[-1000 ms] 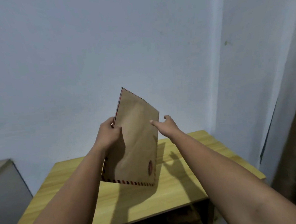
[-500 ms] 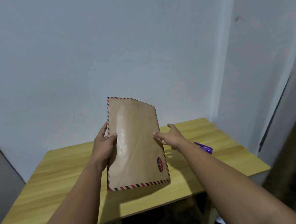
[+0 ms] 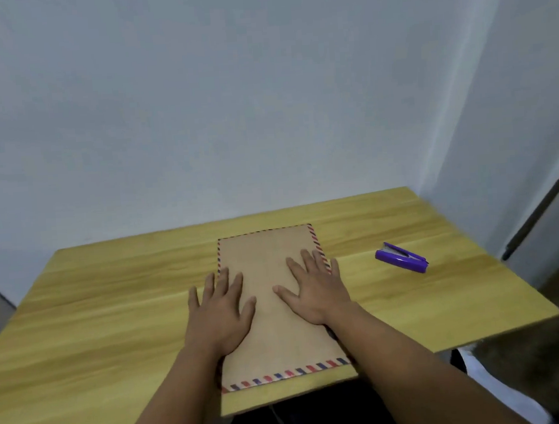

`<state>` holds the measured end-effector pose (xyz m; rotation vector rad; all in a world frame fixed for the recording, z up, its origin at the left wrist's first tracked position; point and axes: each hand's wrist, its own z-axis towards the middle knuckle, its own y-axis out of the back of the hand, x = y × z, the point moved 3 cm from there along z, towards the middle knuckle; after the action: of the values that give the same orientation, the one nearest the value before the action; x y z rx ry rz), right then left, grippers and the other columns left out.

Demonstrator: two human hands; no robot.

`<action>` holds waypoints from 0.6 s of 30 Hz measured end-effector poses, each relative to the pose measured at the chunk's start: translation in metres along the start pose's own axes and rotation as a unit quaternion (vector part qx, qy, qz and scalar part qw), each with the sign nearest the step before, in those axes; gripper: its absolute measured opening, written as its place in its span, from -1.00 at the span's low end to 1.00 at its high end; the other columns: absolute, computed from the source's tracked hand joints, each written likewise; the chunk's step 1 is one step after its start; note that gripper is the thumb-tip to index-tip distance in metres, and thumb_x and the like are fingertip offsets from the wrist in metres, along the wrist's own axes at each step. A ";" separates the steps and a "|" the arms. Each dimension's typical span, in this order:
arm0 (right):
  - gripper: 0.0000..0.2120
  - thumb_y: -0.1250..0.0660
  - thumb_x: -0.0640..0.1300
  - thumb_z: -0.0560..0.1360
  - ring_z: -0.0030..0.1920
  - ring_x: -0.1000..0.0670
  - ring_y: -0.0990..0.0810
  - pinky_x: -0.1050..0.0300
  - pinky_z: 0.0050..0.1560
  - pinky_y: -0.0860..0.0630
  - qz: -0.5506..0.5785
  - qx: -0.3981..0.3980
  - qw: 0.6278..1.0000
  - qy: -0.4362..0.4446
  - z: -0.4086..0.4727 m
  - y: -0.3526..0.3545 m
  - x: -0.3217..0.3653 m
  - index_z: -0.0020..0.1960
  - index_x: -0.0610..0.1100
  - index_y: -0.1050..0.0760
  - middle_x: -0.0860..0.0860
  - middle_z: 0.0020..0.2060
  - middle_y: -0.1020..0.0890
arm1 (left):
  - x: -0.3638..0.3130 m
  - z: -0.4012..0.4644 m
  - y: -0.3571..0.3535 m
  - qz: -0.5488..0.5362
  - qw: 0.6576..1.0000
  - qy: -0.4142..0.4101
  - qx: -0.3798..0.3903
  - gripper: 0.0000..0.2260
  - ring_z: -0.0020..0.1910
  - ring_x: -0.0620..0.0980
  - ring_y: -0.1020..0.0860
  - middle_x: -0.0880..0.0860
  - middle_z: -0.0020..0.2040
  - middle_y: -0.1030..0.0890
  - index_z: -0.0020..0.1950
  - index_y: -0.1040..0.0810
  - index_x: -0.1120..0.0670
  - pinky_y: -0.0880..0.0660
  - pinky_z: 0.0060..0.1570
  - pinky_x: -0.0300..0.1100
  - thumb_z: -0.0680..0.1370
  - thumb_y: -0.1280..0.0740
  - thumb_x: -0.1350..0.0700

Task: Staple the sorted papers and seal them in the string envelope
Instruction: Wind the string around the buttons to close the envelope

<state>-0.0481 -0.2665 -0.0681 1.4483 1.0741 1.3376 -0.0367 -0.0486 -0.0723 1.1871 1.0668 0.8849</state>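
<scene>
Single head-worn view, looking forward and down, close over wooden table point(image 3: 112, 306), facing wall point(image 3: 230, 99)

Soft, even, rather dim light with a bluish cast on the wall point(image 3: 230, 99). Shadows under the hands are faint. The surface point(image 3: 96, 307) shows mild sheen. Edges bow from wide-angle distortion; the lower right corner is blurred.

Your left hand point(image 3: 219, 310) and right hand point(image 3: 313, 289) lie flat on the envelope point(image 3: 272, 315), covering its middle. To the left of it the bench point(image 3: 96, 310) is bare wood, open for a hand to pass. To the right, only the purple stapler point(image 3: 401, 258) stands in the way, well apart from the envelope. The wall point(image 3: 230, 99) closes the bench's far edge.
</scene>
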 end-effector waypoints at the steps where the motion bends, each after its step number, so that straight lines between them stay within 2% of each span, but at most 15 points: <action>1: -0.17 0.09 0.51 0.55 0.69 -0.11 0.19 -0.30 0.62 0.24 -0.001 -0.003 1.000 0.002 0.005 0.001 0.000 0.69 0.12 0.04 -0.04 0.71 0.08 | 0.001 0.006 0.000 0.006 1.000 -0.002 -0.001 -0.30 0.66 0.05 0.14 -0.03 0.69 0.05 0.67 -0.01 -0.13 0.16 0.58 0.22 0.56 0.18 -0.37; 12: -0.18 0.10 0.52 0.55 0.69 -0.11 0.17 -0.28 0.63 0.25 -0.011 -0.005 1.000 0.008 0.063 0.003 -0.003 0.69 0.13 0.01 -0.05 0.71 0.06 | 0.010 0.060 -0.003 0.002 1.000 0.011 -0.012 -0.35 0.66 0.03 0.12 -0.02 0.69 0.02 0.66 -0.03 -0.13 0.16 0.58 0.22 0.60 0.11 -0.34; 18: -0.18 0.10 0.52 0.54 0.69 -0.12 0.16 -0.29 0.63 0.23 -0.011 -0.017 1.000 0.004 0.075 0.002 -0.003 0.68 0.13 -0.01 -0.06 0.71 0.04 | 0.012 0.075 -0.004 0.006 1.000 0.003 -0.018 -0.32 0.66 0.03 0.10 -0.03 0.69 0.00 0.66 -0.05 -0.13 0.13 0.58 0.23 0.57 0.15 -0.36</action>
<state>0.0264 -0.2732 -0.0704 1.4037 1.0642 1.3421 0.0385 -0.0580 -0.0749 1.1617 1.0454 0.9142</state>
